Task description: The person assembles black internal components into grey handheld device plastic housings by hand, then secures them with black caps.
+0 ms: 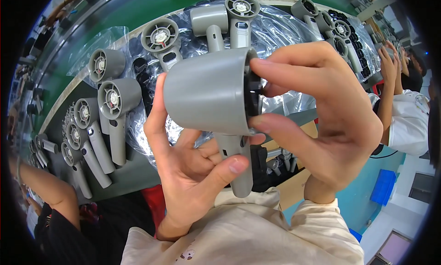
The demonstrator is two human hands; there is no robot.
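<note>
In the head view, the matte grey plastic fan body (204, 93), a wide barrel on a slim handle, is between my hands. My left hand (186, 189) grips it, thumb across the handle, finger at the barrel's left end. The barrel's axis runs left to right; its open mouth, holding a glossy black plastic part (253, 97), faces my right hand (337, 111), the nearer one, whose thumb and fingers bracket that mouth; whether they pinch rim or black part, I cannot tell.
</note>
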